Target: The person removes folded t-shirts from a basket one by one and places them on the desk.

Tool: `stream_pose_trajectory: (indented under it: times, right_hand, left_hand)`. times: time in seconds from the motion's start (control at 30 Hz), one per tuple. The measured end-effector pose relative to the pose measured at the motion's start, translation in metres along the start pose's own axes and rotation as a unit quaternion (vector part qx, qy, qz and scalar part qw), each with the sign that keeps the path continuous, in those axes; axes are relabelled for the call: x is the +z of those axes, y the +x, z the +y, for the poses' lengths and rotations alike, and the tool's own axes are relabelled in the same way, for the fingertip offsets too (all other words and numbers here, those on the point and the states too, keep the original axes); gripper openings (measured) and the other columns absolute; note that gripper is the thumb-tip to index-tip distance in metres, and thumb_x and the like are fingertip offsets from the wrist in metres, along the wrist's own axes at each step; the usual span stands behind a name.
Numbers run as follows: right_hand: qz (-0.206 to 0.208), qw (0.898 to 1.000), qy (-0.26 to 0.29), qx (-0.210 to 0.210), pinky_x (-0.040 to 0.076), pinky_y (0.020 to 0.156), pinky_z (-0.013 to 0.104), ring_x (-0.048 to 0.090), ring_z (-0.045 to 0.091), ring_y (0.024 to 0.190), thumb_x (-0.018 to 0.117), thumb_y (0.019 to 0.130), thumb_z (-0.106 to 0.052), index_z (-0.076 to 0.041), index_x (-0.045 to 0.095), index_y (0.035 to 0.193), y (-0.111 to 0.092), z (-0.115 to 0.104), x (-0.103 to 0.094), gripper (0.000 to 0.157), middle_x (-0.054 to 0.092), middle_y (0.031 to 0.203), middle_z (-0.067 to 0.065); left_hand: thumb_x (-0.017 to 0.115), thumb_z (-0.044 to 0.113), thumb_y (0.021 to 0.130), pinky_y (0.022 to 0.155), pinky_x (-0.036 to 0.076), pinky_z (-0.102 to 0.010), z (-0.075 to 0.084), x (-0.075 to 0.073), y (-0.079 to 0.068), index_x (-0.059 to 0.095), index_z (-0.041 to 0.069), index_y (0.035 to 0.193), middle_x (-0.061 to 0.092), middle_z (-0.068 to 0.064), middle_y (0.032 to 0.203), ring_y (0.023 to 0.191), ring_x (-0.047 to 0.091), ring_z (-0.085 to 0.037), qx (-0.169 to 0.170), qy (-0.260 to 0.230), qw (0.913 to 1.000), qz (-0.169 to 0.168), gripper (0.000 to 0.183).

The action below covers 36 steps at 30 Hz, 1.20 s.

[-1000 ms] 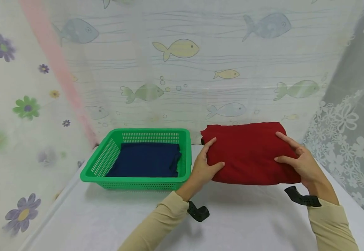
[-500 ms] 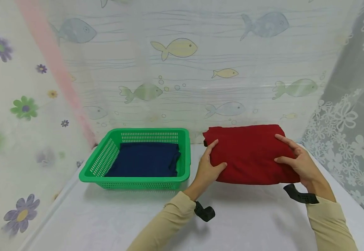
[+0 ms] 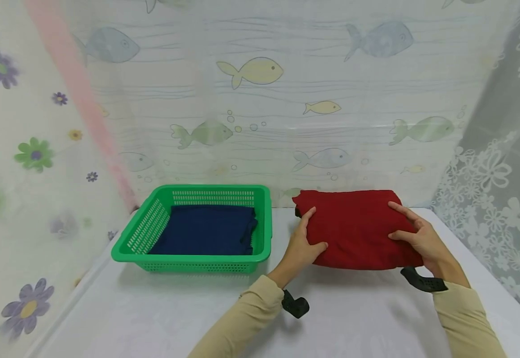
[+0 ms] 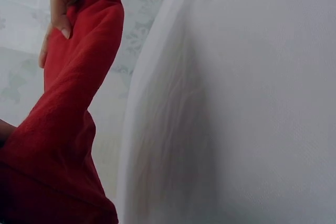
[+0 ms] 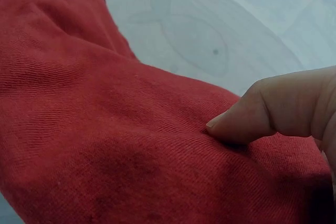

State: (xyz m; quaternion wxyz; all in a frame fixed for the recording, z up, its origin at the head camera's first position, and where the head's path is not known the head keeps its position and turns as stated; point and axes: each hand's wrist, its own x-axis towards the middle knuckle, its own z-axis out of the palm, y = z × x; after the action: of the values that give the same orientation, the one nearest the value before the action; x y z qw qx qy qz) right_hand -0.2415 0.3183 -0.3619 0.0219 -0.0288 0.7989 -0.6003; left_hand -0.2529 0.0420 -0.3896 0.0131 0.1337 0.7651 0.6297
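Note:
A folded red cloth (image 3: 354, 228) is held up over the table between both hands, its front face tilted toward me. My left hand (image 3: 300, 248) grips its left end, thumb in front and an index finger up along the edge. At the other end my right hand (image 3: 423, 243) pinches it with the thumb on the near face; the remaining fingers are hidden behind. In the left wrist view the cloth (image 4: 79, 77) hangs in a bent strip with a seam near its lower end. The right wrist view shows the right thumb (image 5: 247, 116) pressing into the ribbed fabric.
Left of the cloth stands a green plastic basket (image 3: 194, 258) with perforated walls. Inside it lies a folded navy blue cloth (image 3: 206, 231). A white sheet covers the table (image 3: 161, 313), and a fish-print curtain (image 3: 260, 109) hangs behind.
Both hands have lowered the red cloth toward the table. The left hand has shifted slightly right, the right hand slightly left. Basket and navy cloth stay in place.

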Motion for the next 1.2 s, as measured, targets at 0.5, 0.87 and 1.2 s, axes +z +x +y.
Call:
stream_pose_trajectory:
  times: [0.5,0.87,1.2]
  right_hand:
    - [-0.009,1.000,-0.002,0.013,0.042,0.077,0.038,0.030,0.027,0.112,0.062,0.083,-0.021,-0.037,0.024,0.140,0.018,0.019,0.001,0.070,0.023,0.137,0.014]
    - [-0.008,1.000,-0.003,0.026,0.040,0.080,0.034,0.028,0.028,0.113,0.061,0.084,-0.017,-0.036,0.024,0.140,0.029,0.037,0.000,0.069,0.020,0.138,0.016]
    - [-0.019,0.999,0.000,0.032,0.043,0.076,0.031,0.030,0.031,0.112,0.058,0.083,-0.009,-0.024,0.023,0.142,0.040,0.039,0.004,0.070,0.022,0.136,0.020]
  left_hand:
    - [0.066,0.004,0.075,0.086,0.039,-0.040,-0.011,0.004,0.014,0.023,0.031,0.139,0.036,0.001,0.133,0.116,0.036,-0.019,-0.032,0.042,0.9985,-0.010,0.082]
    - [0.067,0.007,0.076,0.085,0.040,-0.039,-0.019,0.013,0.017,0.021,0.029,0.139,0.040,-0.004,0.130,0.114,0.039,-0.021,-0.056,0.076,0.9955,-0.007,0.082]
    - [0.068,0.007,0.076,0.088,0.037,-0.042,-0.023,0.012,0.019,0.022,0.026,0.139,0.037,-0.006,0.133,0.117,0.036,-0.024,-0.086,0.056,0.9948,-0.002,0.081]
